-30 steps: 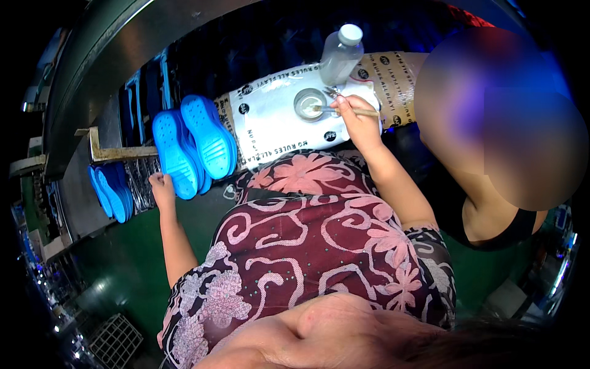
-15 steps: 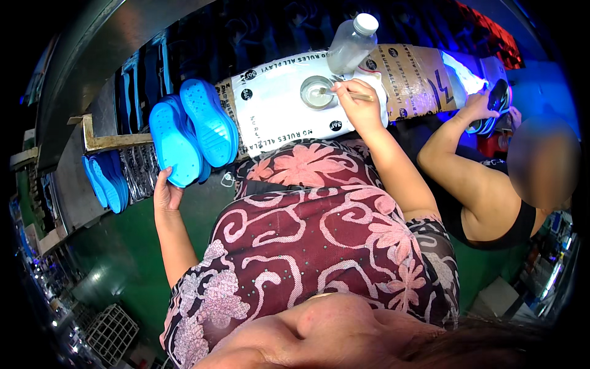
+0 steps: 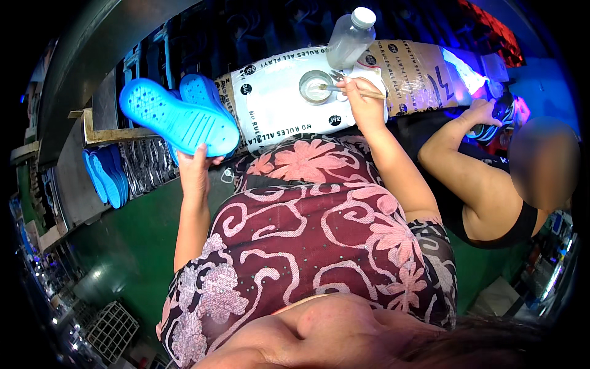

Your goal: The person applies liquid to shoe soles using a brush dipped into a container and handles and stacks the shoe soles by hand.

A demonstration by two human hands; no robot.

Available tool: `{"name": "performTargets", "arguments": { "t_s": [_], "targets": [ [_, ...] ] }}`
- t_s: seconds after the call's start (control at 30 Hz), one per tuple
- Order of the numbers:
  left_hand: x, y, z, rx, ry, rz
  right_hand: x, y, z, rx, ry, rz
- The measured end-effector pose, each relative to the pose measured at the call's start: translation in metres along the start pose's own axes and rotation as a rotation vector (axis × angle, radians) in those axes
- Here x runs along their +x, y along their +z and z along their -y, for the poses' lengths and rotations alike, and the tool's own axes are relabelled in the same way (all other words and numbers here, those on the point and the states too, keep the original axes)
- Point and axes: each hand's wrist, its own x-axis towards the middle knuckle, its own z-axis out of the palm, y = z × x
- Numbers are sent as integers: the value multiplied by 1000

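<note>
My left hand [image 3: 195,167] grips one end of a light blue foam shoe sole [image 3: 175,117], its thumb lying on top. The sole is lifted and tilted over another blue sole [image 3: 198,86], which it partly hides. In my right hand [image 3: 365,109] is a thin-handled brush [image 3: 372,94], pinched between the fingers. The brush's working end reaches over the small round jar [image 3: 301,92], where a pale substance shows. Jar and brush are above a white-wrapped work surface [image 3: 270,120]. Just behind the jar stands a clear bottle [image 3: 349,48] with a white cap, partly filled.
More blue soles [image 3: 107,177] are stacked at the left beside a wooden frame corner [image 3: 114,134]. Brown taped cardboard [image 3: 418,74] continues the surface rightward. There a co-worker's hand [image 3: 482,112] holds a dark shoe [image 3: 503,111] near a bright blue-white light. Dark racks line the back.
My left hand has moved right and picked up the top blue sole, swinging it across the other. My right hand, with the brush, has shifted only slightly at the jar.
</note>
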Motion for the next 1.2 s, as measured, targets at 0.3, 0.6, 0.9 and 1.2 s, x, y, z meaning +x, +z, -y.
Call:
{"name": "performTargets", "arguments": {
  "t_s": [0.3, 0.6, 0.9, 1.2],
  "targets": [
    [19, 59, 5, 245, 278, 107, -10, -1, 60, 379, 100, 25],
    [15, 81, -6, 341, 536, 190, -11, 17, 94, 25, -463, 168],
    [18, 80, -1, 389, 655, 218, -10, 24, 86, -83, -520, 189],
    [20, 76, 1, 429, 660, 186, -7, 21, 92, -61, -491, 207]
  ]
}}
